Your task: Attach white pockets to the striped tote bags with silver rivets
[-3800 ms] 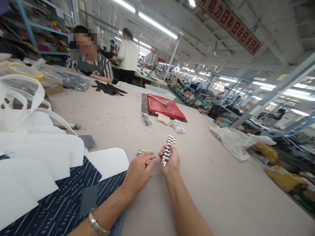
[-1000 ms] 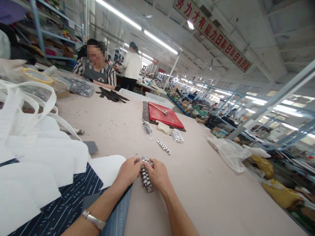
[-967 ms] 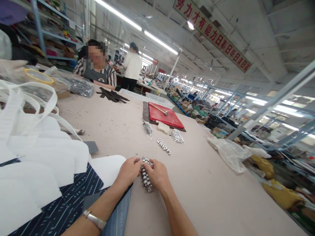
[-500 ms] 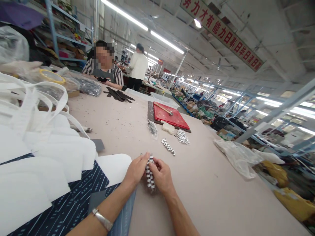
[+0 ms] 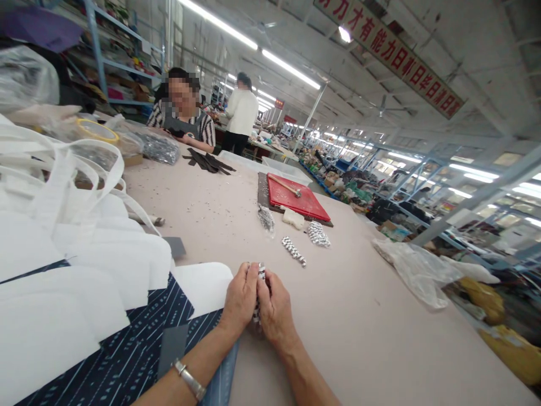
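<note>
My left hand (image 5: 240,300) and my right hand (image 5: 276,309) are closed together round a black-and-white checkered bundle (image 5: 261,272), held upright just above the tabletop. Only its top and a strip below the thumbs show; the rest is hidden behind my fingers. Farther up the table lie a similar checkered strip (image 5: 293,251), a checkered bunch in clear plastic (image 5: 318,234) and a darker small plastic bag (image 5: 266,220). White handled pieces (image 5: 143,254) and dark blue printed fabric (image 5: 139,338) spread out left of my hands.
A red board (image 5: 296,197) with a hammer (image 5: 291,187) on it lies beyond the strips, beside a cream block (image 5: 293,218). Black strips (image 5: 207,162) lie near a seated person (image 5: 186,115). Crumpled clear plastic (image 5: 416,270) hangs at the table's right edge.
My hands have closed in nearer to each other round the checkered bundle, covering more of it. The whole view has shifted slightly.
</note>
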A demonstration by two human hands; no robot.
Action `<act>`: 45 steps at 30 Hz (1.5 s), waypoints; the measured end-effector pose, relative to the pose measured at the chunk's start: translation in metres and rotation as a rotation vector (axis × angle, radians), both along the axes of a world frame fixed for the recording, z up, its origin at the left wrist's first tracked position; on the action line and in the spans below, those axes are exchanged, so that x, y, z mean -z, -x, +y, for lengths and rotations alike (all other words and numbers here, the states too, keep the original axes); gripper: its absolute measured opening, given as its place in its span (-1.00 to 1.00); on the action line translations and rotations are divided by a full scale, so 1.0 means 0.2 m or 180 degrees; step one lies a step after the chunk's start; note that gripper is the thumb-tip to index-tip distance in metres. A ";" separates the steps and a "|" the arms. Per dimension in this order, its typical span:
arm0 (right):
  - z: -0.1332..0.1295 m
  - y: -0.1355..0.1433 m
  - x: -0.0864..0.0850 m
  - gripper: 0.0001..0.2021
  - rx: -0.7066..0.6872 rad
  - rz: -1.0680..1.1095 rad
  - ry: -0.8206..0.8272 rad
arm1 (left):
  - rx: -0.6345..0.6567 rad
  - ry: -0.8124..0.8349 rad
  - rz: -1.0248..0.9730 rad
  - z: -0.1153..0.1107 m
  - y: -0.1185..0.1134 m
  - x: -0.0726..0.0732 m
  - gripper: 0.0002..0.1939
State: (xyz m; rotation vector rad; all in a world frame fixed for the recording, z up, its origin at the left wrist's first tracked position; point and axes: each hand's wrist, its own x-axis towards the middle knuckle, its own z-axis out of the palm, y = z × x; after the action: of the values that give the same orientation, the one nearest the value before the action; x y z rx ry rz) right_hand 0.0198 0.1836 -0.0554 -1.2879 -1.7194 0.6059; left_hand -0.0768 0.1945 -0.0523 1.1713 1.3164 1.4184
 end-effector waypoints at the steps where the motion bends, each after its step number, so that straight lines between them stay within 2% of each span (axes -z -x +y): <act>1: 0.00 0.00 0.00 -0.70 -0.0038 0.0052 0.0023 | -0.0008 -0.0029 -0.0027 0.00 0.00 0.00 -0.64; 8: -0.01 0.00 -0.03 -0.68 -0.0090 0.0535 0.0300 | -0.0188 0.0010 -0.0121 0.01 0.00 0.01 -0.65; 13: 0.03 -0.01 -0.01 -0.65 -0.0073 0.1079 0.0686 | -0.0125 0.0181 -0.0159 0.02 -0.01 0.04 -0.65; 17: 0.05 -0.03 0.02 -0.55 -0.0079 0.1165 0.0844 | -0.0034 0.0224 -0.0110 0.03 -0.01 0.03 -0.62; 21: 0.05 -0.04 0.00 -0.64 -0.0079 0.1052 0.0639 | 0.0008 0.0113 0.0092 0.00 -0.01 -0.01 -0.67; 24: 0.04 -0.04 -0.02 -0.67 -0.0118 0.0921 0.0531 | -0.0124 0.0043 0.0181 -0.01 -0.01 -0.02 -0.71; 32: 0.04 -0.04 -0.01 -0.62 0.0064 0.0790 0.0554 | -0.0115 0.0160 0.0088 0.01 -0.02 0.01 -0.68; 38: 0.01 -0.02 -0.03 -0.69 0.0035 0.0504 0.0280 | -0.0161 0.0188 0.0282 -0.04 -0.04 -0.01 -0.71; 42: -0.02 0.01 -0.05 -0.70 -0.0033 0.0124 0.0103 | -0.0343 0.0170 0.0406 -0.05 -0.05 0.01 -0.75; 45: -0.02 0.01 -0.05 -0.70 -0.0031 0.0087 0.0076 | -0.0352 0.0067 0.0450 -0.04 -0.05 0.02 -0.79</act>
State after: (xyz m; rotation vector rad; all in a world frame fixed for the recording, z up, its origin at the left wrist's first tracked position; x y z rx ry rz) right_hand 0.0177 0.1796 -0.0447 -1.2828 -1.7018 0.6487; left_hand -0.0673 0.1871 -0.0569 1.2193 1.5112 1.4176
